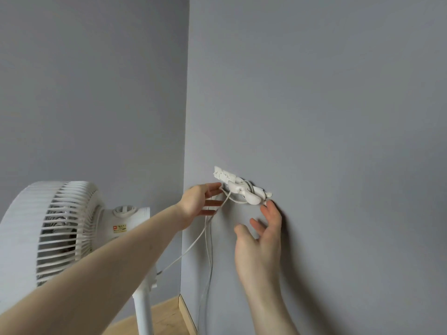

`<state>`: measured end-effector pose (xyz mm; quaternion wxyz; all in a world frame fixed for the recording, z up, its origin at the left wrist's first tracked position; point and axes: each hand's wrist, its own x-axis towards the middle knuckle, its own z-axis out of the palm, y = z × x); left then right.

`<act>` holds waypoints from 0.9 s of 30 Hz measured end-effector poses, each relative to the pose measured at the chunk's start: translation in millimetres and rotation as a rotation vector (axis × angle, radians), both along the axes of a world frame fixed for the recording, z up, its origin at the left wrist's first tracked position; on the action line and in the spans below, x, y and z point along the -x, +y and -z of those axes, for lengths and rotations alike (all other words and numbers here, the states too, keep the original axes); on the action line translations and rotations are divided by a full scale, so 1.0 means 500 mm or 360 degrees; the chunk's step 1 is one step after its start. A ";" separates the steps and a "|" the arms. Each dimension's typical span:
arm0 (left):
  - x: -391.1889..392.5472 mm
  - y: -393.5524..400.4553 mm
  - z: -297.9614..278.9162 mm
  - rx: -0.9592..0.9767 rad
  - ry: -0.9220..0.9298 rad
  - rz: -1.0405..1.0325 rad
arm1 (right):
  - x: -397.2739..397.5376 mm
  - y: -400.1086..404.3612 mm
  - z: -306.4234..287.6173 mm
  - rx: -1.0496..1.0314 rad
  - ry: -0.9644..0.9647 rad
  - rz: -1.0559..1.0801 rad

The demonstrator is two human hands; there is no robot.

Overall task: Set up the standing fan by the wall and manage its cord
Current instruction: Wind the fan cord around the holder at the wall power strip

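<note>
A white standing fan [60, 228] on a white pole [142, 313] stands at the left, close to a grey wall corner. Its white cord [193, 245] runs from the back of the fan up to a white plug [244, 193] in a white power strip [232, 178] fixed on the wall. A second stretch of cord hangs down along the wall. My left hand [198, 204] is at the strip's left end, fingers stretched out and touching the cord just below the plug. My right hand [263, 233] is open under the plug, fingertips near the strip's right end.
Grey walls [338, 117] fill most of the view and meet at an outside corner [186, 141]. A strip of wooden floor [164, 317] and a pale skirting board [186, 313] show at the bottom beside the fan's pole.
</note>
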<state>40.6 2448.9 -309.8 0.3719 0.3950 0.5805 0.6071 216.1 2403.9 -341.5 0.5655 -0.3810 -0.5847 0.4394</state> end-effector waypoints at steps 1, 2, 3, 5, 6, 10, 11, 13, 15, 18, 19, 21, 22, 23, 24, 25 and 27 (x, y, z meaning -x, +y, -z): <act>-0.002 0.003 -0.012 -0.0010 0.0024 -0.0019 | -0.004 -0.002 -0.003 -0.0024 -0.0022 -0.0012; -0.004 0.006 -0.025 -0.0014 0.0060 -0.0041 | -0.008 -0.005 -0.008 -0.0039 -0.0053 -0.0034; -0.004 0.011 -0.036 -0.0003 0.0110 -0.0060 | -0.013 -0.006 -0.013 -0.0042 -0.0086 -0.0067; -0.003 0.019 -0.054 0.0058 0.0248 -0.0089 | -0.025 -0.004 -0.022 -0.0043 -0.0139 -0.0142; -0.002 0.023 -0.062 0.0090 0.0321 -0.0098 | -0.031 0.000 -0.027 -0.0034 -0.0164 -0.0175; 0.001 0.032 -0.081 0.0092 0.0538 -0.0119 | -0.045 0.011 -0.035 0.0030 -0.0161 -0.0245; -0.001 0.033 -0.084 0.0080 0.0608 -0.0147 | -0.044 0.011 -0.035 0.0040 -0.0158 -0.0259; -0.007 0.037 -0.091 0.0036 0.0906 -0.0279 | -0.043 0.011 -0.036 0.0045 -0.0146 -0.0290; -0.017 0.039 -0.100 -0.0038 0.1288 -0.0494 | -0.041 0.011 -0.037 0.0034 -0.0137 -0.0304; -0.025 0.048 -0.121 -0.0155 0.1519 -0.0748 | -0.042 0.013 -0.038 0.0042 -0.0125 -0.0313; -0.025 0.050 -0.129 -0.0151 0.1542 -0.0782 | -0.043 0.014 -0.038 0.0043 -0.0123 -0.0316; -0.022 0.051 -0.142 -0.0103 0.1647 -0.0796 | -0.044 0.015 -0.038 0.0042 -0.0121 -0.0325; -0.020 0.051 -0.148 -0.0084 0.1701 -0.0799 | -0.045 0.015 -0.038 0.0045 -0.0121 -0.0331; -0.016 0.049 -0.154 -0.0073 0.1728 -0.0809 | -0.046 0.015 -0.039 0.0048 -0.0120 -0.0340; -0.011 0.046 -0.159 -0.0067 0.1726 -0.0823 | -0.046 0.014 -0.039 0.0049 -0.0124 -0.0351; -0.007 0.043 -0.165 -0.0067 0.1721 -0.0837 | -0.046 0.014 -0.039 0.0049 -0.0125 -0.0364; 0.004 0.037 -0.177 -0.0059 0.1732 -0.0870 | -0.049 0.013 -0.041 0.0067 -0.0133 -0.0395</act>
